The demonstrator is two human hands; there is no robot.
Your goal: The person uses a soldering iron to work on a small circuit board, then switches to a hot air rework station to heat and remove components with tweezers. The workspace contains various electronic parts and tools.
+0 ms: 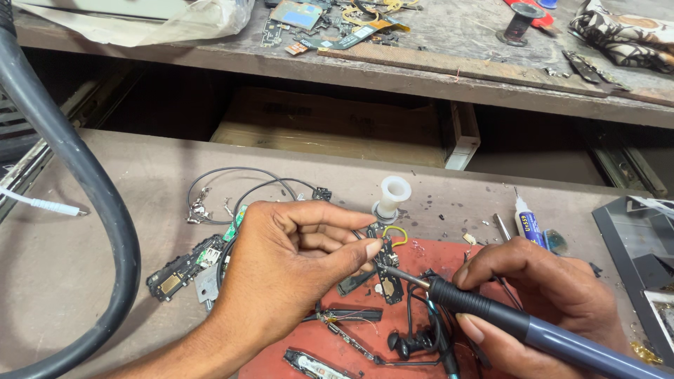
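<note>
I see my left hand [291, 263] hovering over the red mat [449, 256], its grip pinched together: thumb and forefinger close on something thin at the tips, too small for me to make out. Just below those fingertips a narrow dark circuit board [388, 275] lies on the mat, a yellow wire loop [397, 234] curling up from its top end. My right hand [554, 291], at the mat's right edge, has its grip clamped around a soldering iron [491, 314]; the handle is a ribbed black sleeve running into a smooth blue-grey barrel, which is cut off at the bottom right corner. Its slim metal tip touches or nearly touches the board; I cannot tell which.

The mat looks rubbery and matte, and my forearm hides its left part. On it lie more slim black board strips and a tangle of black earphone cable [414, 344]. Just above the mat stands a white plastic spool [391, 197], flared at the top. Right of the mat lies a small glue bottle [526, 223] with a thin nozzle. Left of the mat, on the dusty, scuffed grey tabletop [91, 210], rest a black phone part with green connectors [184, 266] and looped thin wires. A thick black hose [84, 182] arcs far left of the mat, cut off by the picture's edge.
</note>
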